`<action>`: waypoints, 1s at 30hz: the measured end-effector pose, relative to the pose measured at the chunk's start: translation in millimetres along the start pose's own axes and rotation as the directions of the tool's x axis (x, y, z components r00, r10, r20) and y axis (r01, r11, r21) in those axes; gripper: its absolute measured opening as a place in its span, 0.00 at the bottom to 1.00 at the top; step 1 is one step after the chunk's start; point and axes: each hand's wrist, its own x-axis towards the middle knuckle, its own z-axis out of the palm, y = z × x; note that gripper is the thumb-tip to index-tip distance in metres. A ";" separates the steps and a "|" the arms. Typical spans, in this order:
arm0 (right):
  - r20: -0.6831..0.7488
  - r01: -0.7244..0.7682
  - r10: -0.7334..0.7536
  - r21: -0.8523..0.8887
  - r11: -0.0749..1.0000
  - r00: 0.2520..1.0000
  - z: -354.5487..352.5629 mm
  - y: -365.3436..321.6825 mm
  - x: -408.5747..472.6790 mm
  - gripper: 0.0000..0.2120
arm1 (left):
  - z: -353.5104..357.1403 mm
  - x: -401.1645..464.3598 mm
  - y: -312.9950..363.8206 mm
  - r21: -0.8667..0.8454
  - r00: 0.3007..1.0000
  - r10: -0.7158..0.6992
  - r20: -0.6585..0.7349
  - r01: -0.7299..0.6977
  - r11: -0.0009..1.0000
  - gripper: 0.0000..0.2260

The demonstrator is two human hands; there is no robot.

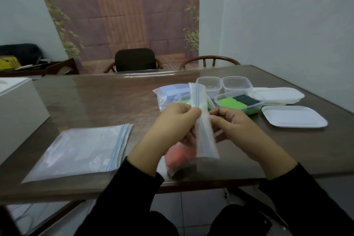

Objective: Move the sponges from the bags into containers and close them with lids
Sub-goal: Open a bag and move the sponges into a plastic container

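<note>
1. The left hand (173, 120) and right hand (232, 126) hold a zip bag (203, 120) upright above the worktop (115, 101); the fingers of both pinch its top edge.
2. A pink sponge (177, 156) sits low inside this bag.
3. A green sponge (231, 103) lies in an open container (218, 99) behind the hands.

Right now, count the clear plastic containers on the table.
3: two empty at the back, left container and right container; a front container holding sponges. Others may be hidden behind the held bag.

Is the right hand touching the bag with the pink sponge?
Touching. The head view shows the right hand pinching the bag's zip edge, opposite the left hand, which pinches it too.
</note>
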 end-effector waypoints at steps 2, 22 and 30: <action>-0.043 -0.047 0.046 -0.023 0.999 0.998 -4.6 1.0 -2.9 0.06 | 16.3 6.6 -3.9 0.004 0.996 -0.048 0.079 0.047 0.999 0.15; -0.112 -0.077 0.024 -0.493 0.866 0.993 -26.6 17.7 -22.8 0.05 | 51.0 20.3 -40.0 -0.286 0.934 -0.158 0.321 0.255 0.924 0.08; -0.209 -0.106 -0.058 -0.693 0.714 0.976 -23.2 18.1 -26.6 0.10 | 55.3 14.5 -41.6 -0.296 0.947 -0.156 0.281 0.240 0.924 0.08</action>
